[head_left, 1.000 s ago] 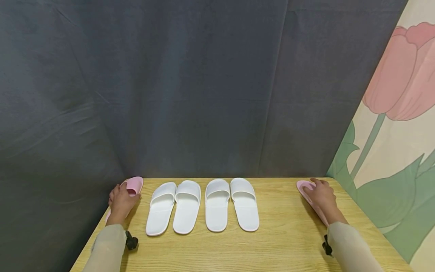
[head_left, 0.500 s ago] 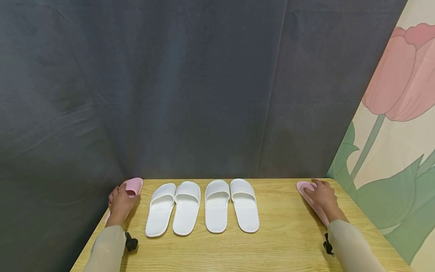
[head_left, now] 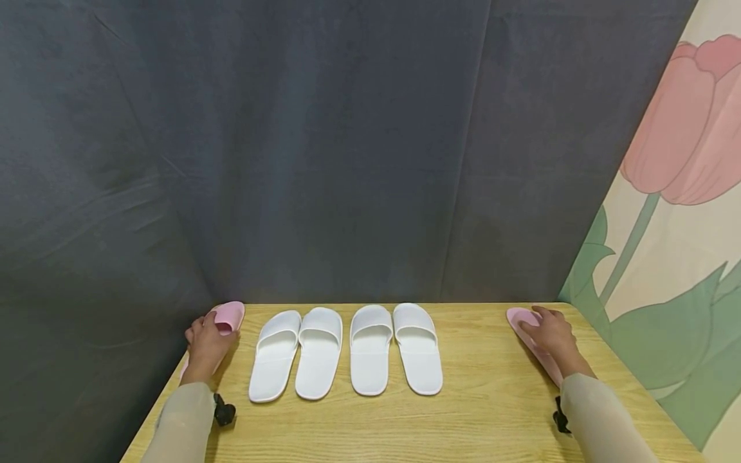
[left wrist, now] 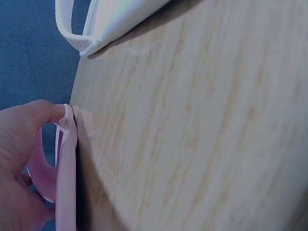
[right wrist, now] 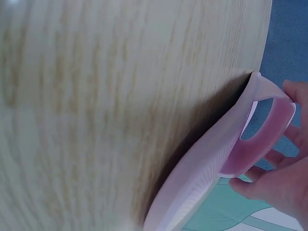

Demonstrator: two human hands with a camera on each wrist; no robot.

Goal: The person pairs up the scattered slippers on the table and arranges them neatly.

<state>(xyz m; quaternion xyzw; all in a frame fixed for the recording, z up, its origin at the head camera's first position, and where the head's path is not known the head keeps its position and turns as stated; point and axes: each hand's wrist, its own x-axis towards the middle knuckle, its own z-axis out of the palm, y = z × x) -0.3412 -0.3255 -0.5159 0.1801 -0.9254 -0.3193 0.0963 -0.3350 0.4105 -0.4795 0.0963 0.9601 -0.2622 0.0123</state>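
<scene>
In the head view, my left hand grips a pink slipper across its strap at the table's left edge. Its thumb presses the near side of that slipper in the left wrist view, with fingers on the far side. Over at the right edge, my right hand holds another pink slipper. The right wrist view has the thumb on the strap's edge and several fingers at the opposite side of this slipper. Both palms partly cover the pink slippers.
Between the hands lie two pairs of white slippers, a left pair and a right pair, toes toward the back. They rest on a wooden table. A dark grey curtain hangs behind, and a tulip-painted wall stands right.
</scene>
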